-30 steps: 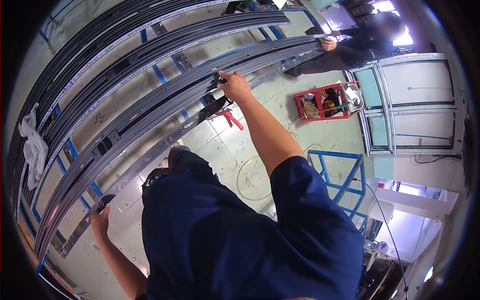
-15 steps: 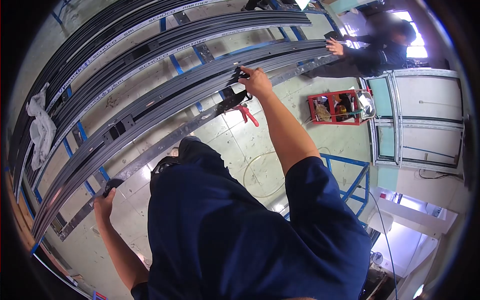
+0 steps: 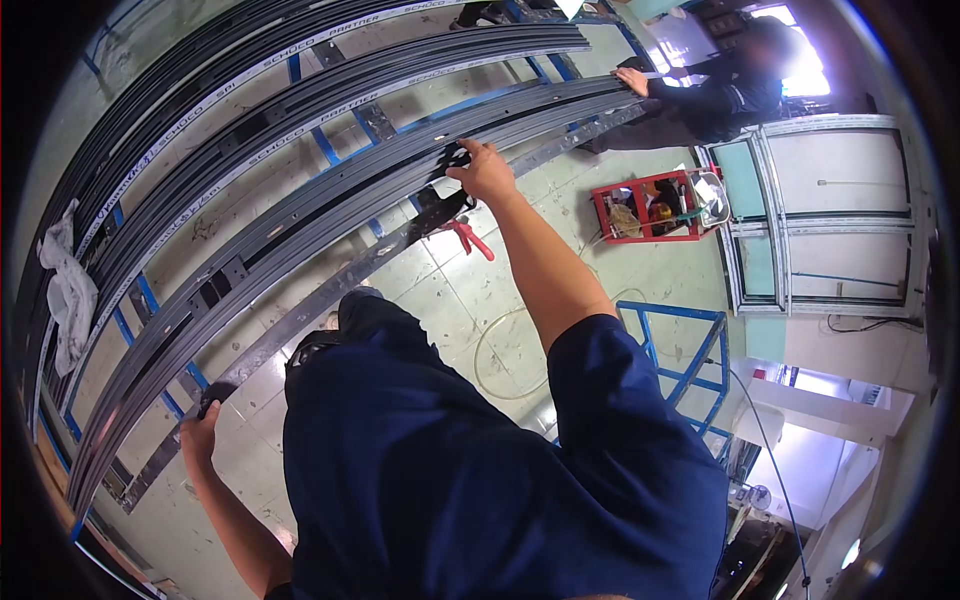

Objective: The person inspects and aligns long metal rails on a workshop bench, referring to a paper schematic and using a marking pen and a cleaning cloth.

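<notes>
A bundle of long dark grey metal profiles [image 3: 330,190] crosses in front of me on a rack. My right hand [image 3: 486,174] is at their near edge, index finger stretched out onto the top profile, the other fingers loosely bent. Just below it, a clamp with red handles [image 3: 468,238] sits at the dark metal rail [image 3: 290,316]. Farther left, my left hand [image 3: 198,430] is closed at the same rail, thumb up, round something small and black that I cannot make out.
More profiles with white printed film [image 3: 315,135] lie behind, a crumpled white cloth [image 3: 70,295] over their left end. A co-worker [image 3: 735,90] has a hand [image 3: 632,80] on the bundle's far end. Right are a red tool cart [image 3: 650,238], window frames [image 3: 780,220] and a blue metal frame [image 3: 680,340].
The whole view has shifted slightly, so the scene sits farther left. My right fingertip is a little farther right along the profile. My left hand keeps its place at the rail.
</notes>
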